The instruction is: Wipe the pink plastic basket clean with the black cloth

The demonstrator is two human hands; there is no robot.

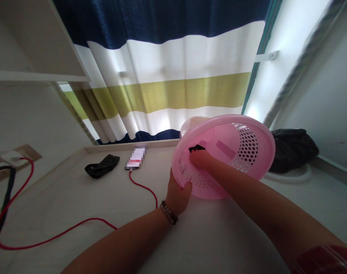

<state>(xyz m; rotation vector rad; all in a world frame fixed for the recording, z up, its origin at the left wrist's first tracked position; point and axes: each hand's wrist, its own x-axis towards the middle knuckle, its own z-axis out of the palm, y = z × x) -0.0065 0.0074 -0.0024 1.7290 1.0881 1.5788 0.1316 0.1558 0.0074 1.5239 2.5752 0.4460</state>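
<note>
A pink plastic basket (265,142) with round holes in its wall is tilted so that its inside faces me. My left hand (179,194) grips its rim at the lower left, thumb over the edge. Reaching into the basket, my right hand (200,158) is closed on a small black piece of soft material (196,148); I cannot tell whether it is cloth or plastic. Most of the right fingers are hidden. A flat pale patch (225,149) shows on the basket's inner wall.
Left of the basket, a phone (136,158) lies on the white surface, plugged into a red cable (143,186). Beside it is a folded black item (102,166). A black plastic bag (293,148) sits at right. Behind hangs a striped curtain (167,91).
</note>
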